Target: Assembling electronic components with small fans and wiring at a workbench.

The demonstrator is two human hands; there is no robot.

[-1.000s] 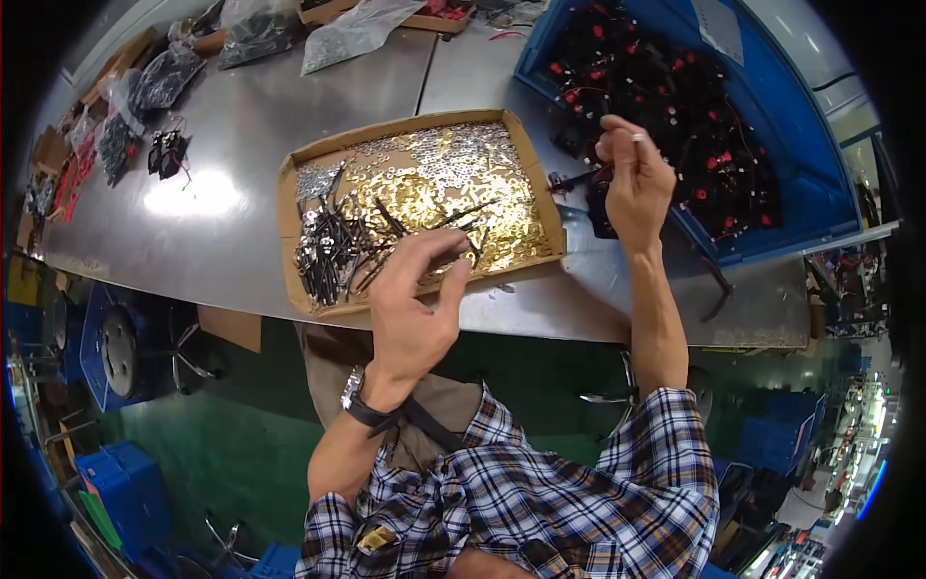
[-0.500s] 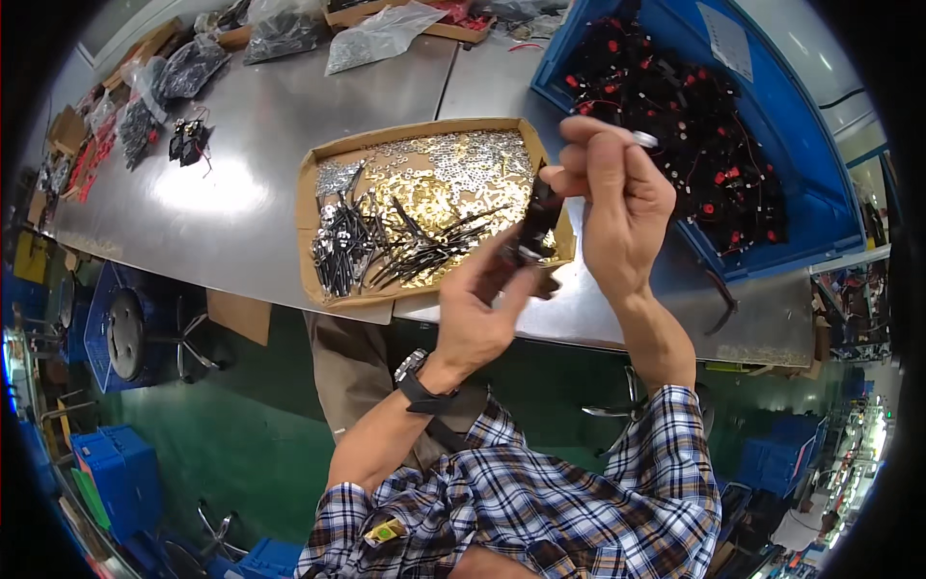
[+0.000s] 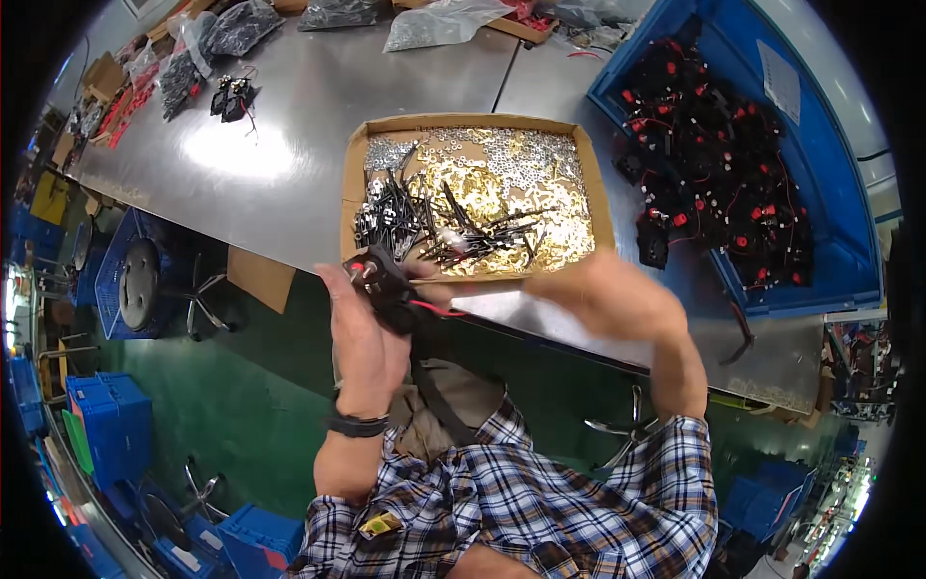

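My left hand is closed round a black plastic assembly with a red piece, small metal parts and a red wire, just off the table's near edge. Motion blurs my right hand, which is over the near right corner of the cardboard tray; whether it grips anything is unclear. Inside the tray lie several black cables with metal ends, brass-coloured terminals and silvery nuts. A pale blurred spot shows over the cables near my left fingertips.
A blue bin at the right holds many black assemblies with red parts and wires. Another black assembly lies on the metal table at the left. Bags of parts line the far edge. A dark strap-like piece hangs at the right.
My left hand has moved left and turned the black assembly, so its red part and wire show. My right hand has come down from beside the blue bin toward the tray.
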